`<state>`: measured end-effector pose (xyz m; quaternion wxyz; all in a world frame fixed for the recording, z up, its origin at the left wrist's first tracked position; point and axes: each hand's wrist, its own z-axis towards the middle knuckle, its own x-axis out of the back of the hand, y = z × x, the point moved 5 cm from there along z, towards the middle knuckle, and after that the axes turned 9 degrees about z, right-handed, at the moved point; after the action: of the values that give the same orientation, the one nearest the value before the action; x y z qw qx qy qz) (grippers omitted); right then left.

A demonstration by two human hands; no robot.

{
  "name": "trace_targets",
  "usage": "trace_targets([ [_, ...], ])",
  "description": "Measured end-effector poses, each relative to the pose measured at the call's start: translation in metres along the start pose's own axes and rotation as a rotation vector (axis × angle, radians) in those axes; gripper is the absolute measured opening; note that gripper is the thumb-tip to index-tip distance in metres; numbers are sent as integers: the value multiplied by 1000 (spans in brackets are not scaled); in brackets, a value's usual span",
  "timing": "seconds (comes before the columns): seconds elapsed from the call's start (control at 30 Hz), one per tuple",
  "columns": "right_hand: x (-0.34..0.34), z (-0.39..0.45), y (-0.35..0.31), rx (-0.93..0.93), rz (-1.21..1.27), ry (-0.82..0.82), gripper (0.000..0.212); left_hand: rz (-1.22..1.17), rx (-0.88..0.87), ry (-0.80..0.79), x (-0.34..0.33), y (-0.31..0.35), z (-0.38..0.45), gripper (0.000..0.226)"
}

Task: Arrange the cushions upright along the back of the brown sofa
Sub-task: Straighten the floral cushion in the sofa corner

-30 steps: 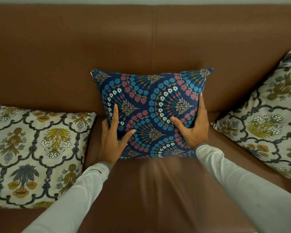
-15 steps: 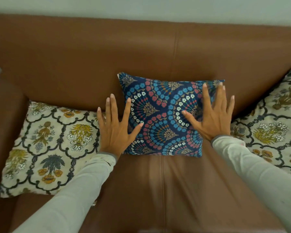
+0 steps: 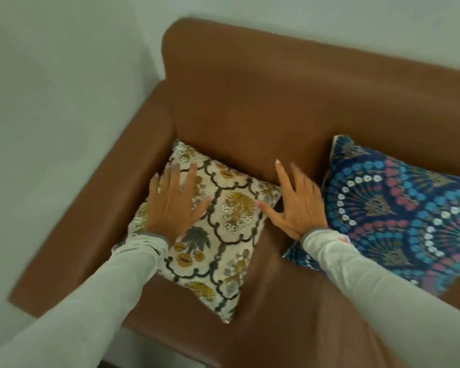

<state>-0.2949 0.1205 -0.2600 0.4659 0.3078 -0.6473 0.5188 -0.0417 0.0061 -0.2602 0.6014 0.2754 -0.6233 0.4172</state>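
Note:
A cream cushion (image 3: 223, 235) with yellow flowers and dark scrollwork lies flat on the seat of the brown sofa (image 3: 250, 102), in the left corner by the armrest. My left hand (image 3: 174, 205) is over its left part with fingers spread, holding nothing. My right hand (image 3: 298, 205) hovers at the cushion's right corner, fingers apart, thumb by its edge. A dark blue cushion (image 3: 398, 216) with blue, red and white fan patterns leans against the backrest to the right, apart from my hands.
The sofa's left armrest (image 3: 112, 197) runs along the cream cushion's left side, with a pale wall (image 3: 51, 102) beyond it and behind the backrest. Bare brown seat (image 3: 276, 301) shows between the two cushions and in front of them.
Both hands let go of the blue cushion, which stays leaning on the backrest, and moved left to the cream cushion. My view swung left to the sofa's corner.

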Motion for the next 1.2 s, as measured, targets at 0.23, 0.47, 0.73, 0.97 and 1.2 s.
trace_targets([
  [0.23,-127,1,-20,-853,974,-368,149,-564,434,-551,-93,-69,-8,106],
  [0.47,-109,-9,-8,-726,1233,11,144,-1061,672,-366,-67,-67,-21,133],
  [0.73,-31,29,-50,-279,1066,67,114,-1212,550,-33,0,-78,-74,138],
  [0.97,-24,126,-115,46,881,-96,116,-931,681,84,1,-111,-59,131],
  [1.2,-47,139,-120,94,588,-23,113,-533,771,99,-8,-104,-61,133],
])
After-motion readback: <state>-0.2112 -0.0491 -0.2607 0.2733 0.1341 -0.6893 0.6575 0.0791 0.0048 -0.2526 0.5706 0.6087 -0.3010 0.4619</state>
